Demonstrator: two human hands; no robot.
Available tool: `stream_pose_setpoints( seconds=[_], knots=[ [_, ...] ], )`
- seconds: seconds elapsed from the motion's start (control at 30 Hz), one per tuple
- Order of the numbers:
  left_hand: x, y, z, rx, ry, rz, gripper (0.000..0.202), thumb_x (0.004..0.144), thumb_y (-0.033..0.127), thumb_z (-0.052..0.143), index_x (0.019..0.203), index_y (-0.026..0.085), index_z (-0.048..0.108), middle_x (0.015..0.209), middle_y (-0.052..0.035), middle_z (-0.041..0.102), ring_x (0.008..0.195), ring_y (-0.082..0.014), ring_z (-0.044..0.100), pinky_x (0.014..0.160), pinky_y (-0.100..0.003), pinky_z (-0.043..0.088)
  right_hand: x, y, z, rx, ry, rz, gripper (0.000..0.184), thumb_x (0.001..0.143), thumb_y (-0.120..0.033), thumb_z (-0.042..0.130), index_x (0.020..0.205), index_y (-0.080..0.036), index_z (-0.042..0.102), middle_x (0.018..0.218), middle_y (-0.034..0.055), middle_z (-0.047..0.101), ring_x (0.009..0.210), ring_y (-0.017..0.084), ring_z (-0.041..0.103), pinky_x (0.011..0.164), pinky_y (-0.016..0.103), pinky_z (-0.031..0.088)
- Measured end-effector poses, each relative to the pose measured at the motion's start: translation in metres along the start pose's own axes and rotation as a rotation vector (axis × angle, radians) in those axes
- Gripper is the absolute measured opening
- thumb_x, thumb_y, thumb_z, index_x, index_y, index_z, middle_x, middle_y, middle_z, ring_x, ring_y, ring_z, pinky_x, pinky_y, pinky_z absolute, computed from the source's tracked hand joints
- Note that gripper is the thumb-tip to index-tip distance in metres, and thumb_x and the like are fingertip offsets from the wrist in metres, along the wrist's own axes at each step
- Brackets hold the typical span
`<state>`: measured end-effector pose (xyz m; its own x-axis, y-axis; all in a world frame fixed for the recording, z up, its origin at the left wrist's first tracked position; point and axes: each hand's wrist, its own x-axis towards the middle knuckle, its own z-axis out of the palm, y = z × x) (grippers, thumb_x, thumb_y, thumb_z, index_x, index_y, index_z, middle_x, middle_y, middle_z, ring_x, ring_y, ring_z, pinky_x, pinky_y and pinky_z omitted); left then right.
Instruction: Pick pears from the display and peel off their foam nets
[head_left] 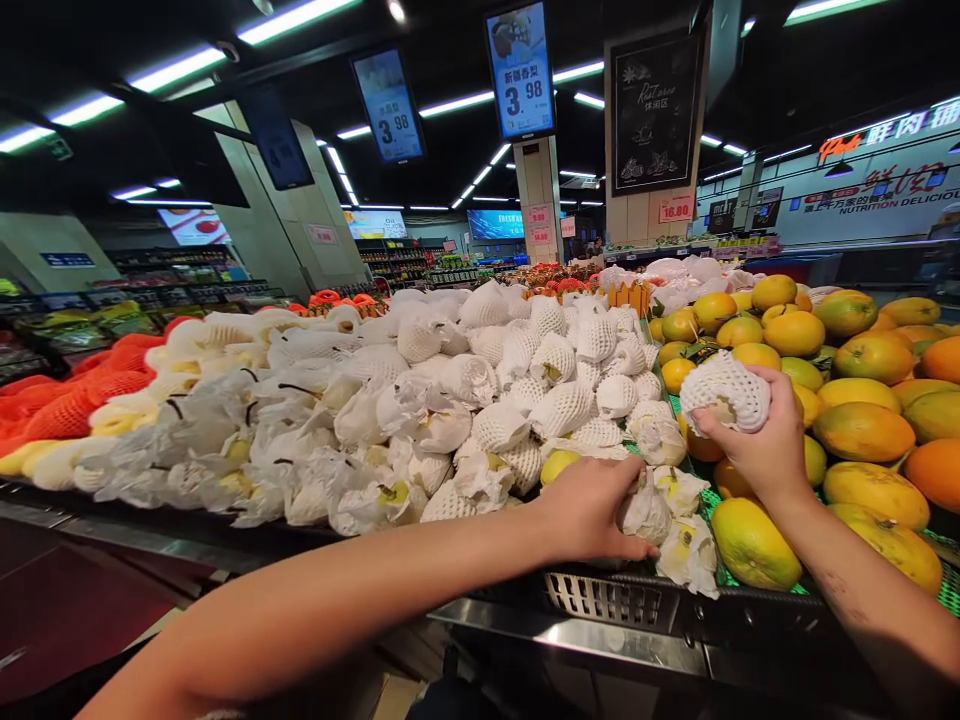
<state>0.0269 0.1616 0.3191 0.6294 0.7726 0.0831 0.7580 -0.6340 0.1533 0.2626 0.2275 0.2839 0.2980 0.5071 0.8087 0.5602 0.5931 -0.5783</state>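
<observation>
Raised over the edge between the pears and the mangoes, my right hand [765, 435] is closed around a pear in a white foam net [724, 388]. Lower down, near the front of the display, my left hand [592, 510] has its thumb and fingers curled round a paper-wrapped pear [646, 515]. Its fingertips are partly hidden behind the paper. More paper-wrapped pears [688, 550] lie just right of this hand. A bare yellow-green fruit [559, 464] shows behind the knuckles. The heap of white foam-netted pears [566, 405] spreads beyond.
Yellow and orange mangoes [862, 435] lie heaped on green matting at the right. Red-netted fruit [97, 385] is piled at the far left. A black slatted basket edge [611, 597] and a metal rail [570, 632] run along the front. Price screens [520, 70] hang overhead.
</observation>
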Motion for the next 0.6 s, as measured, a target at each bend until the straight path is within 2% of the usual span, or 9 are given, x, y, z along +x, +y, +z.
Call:
stream_pose_setpoints(
  seconds=[0.13, 0.23, 0.33, 0.43, 0.6],
  knots=[
    [0.004, 0.001, -0.002, 0.141, -0.043, -0.036, 0.07, 0.069, 0.073, 0.076, 0.105, 0.018, 0.053, 0.094, -0.008, 0.071, 0.089, -0.0313, 0.068, 0.065, -0.033, 0.04, 0.0, -0.001, -0.001, -0.001, -0.005, 0.0, 0.076, 0.063, -0.063, 0.078, 0.119, -0.018, 0.054, 0.109, 0.0095, 0.063, 0.091, 0.029, 0.061, 0.073, 0.038, 0.047],
    [0.004, 0.004, 0.001, 0.174, -0.022, -0.05, 0.077, 0.064, 0.076, 0.077, 0.108, 0.018, 0.052, 0.098, -0.0094, 0.071, 0.091, -0.0348, 0.069, 0.07, -0.036, 0.046, 0.0, -0.001, -0.001, -0.003, -0.005, -0.002, 0.076, 0.063, -0.064, 0.078, 0.118, -0.018, 0.055, 0.108, 0.0091, 0.063, 0.09, 0.029, 0.061, 0.073, 0.037, 0.047],
    [-0.001, 0.012, 0.008, 0.215, 0.026, -0.031, 0.077, 0.066, 0.074, 0.076, 0.11, 0.016, 0.05, 0.102, -0.0101, 0.07, 0.092, -0.0342, 0.068, 0.074, -0.039, 0.051, 0.0, 0.0, -0.001, -0.003, -0.005, -0.007, 0.076, 0.063, -0.063, 0.078, 0.119, -0.017, 0.055, 0.108, 0.0083, 0.063, 0.089, 0.028, 0.061, 0.072, 0.036, 0.046],
    [-0.007, 0.023, 0.013, 0.28, 0.024, -0.03, 0.076, 0.073, 0.077, 0.069, 0.111, 0.013, 0.051, 0.104, -0.0111, 0.067, 0.093, -0.0329, 0.068, 0.081, -0.043, 0.053, -0.001, 0.0, -0.001, -0.005, -0.015, -0.003, 0.075, 0.063, -0.062, 0.079, 0.119, -0.017, 0.055, 0.108, 0.0076, 0.063, 0.088, 0.027, 0.061, 0.072, 0.035, 0.045],
    [-0.007, 0.032, 0.014, 0.243, 0.018, -0.174, 0.099, 0.069, 0.091, 0.053, 0.124, 0.009, 0.049, 0.091, -0.012, 0.069, 0.084, -0.0334, 0.07, 0.076, -0.043, 0.055, -0.001, 0.001, 0.001, -0.001, -0.018, 0.009, 0.075, 0.062, -0.06, 0.08, 0.119, -0.018, 0.055, 0.109, 0.0074, 0.063, 0.09, 0.028, 0.061, 0.074, 0.036, 0.045]
  ],
)
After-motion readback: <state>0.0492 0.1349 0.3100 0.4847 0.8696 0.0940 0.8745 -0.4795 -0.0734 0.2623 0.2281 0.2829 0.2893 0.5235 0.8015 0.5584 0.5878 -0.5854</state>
